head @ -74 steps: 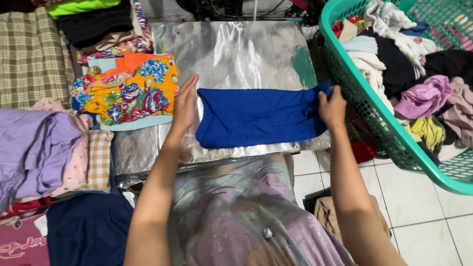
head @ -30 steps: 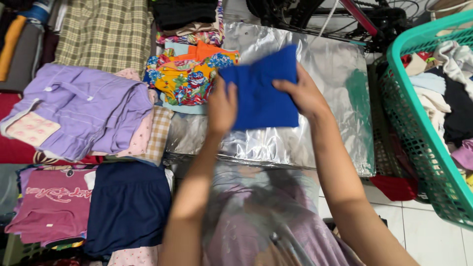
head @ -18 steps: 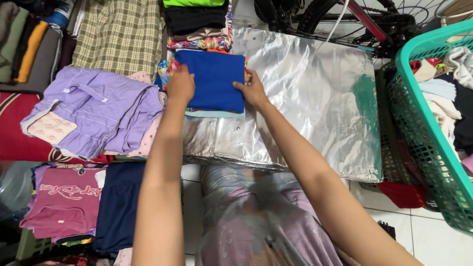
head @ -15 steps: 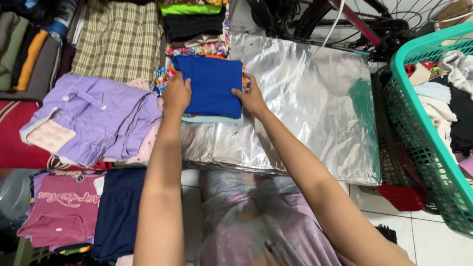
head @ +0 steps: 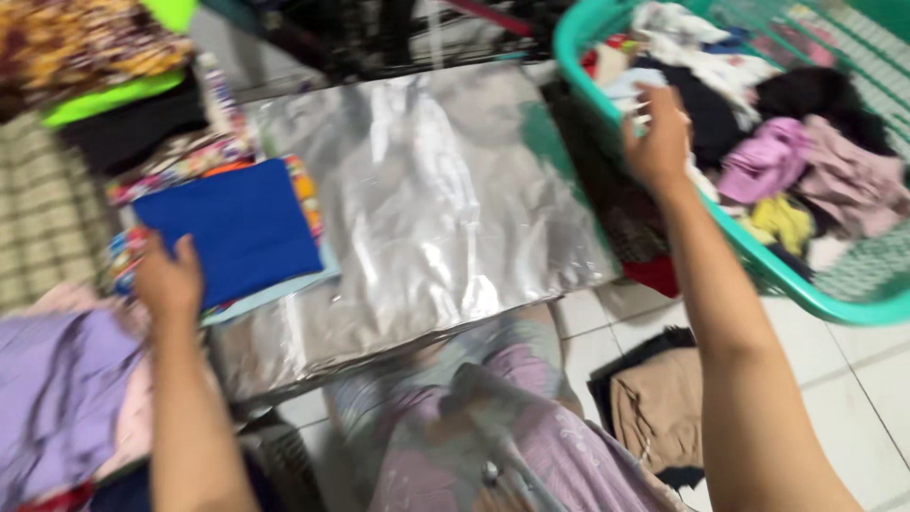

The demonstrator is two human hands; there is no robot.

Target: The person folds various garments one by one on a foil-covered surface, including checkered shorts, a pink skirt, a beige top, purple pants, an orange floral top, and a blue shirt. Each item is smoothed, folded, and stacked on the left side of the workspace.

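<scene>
A folded blue garment [head: 232, 228] lies on top of a stack of floral clothes at the left of a silver foil-covered board [head: 436, 209]. My left hand [head: 169, 280] rests at the blue garment's near left corner, fingers spread, holding nothing. My right hand [head: 659, 137] reaches over the rim of a green plastic laundry basket [head: 588, 71] at the right, fingers among the mixed clothes inside; the blur hides whether it grips one. The frame is motion-blurred.
Purple clothes [head: 57, 398] lie at the lower left, a black and a lime-green folded pile [head: 123, 114] behind the blue garment. A tan cloth [head: 659, 412] lies on the white tiled floor by my knees. Pink, black and white clothes fill the basket.
My right hand left the blue garment and swung right into the green basket. My left hand slid to the garment's near left corner. The view panned right.
</scene>
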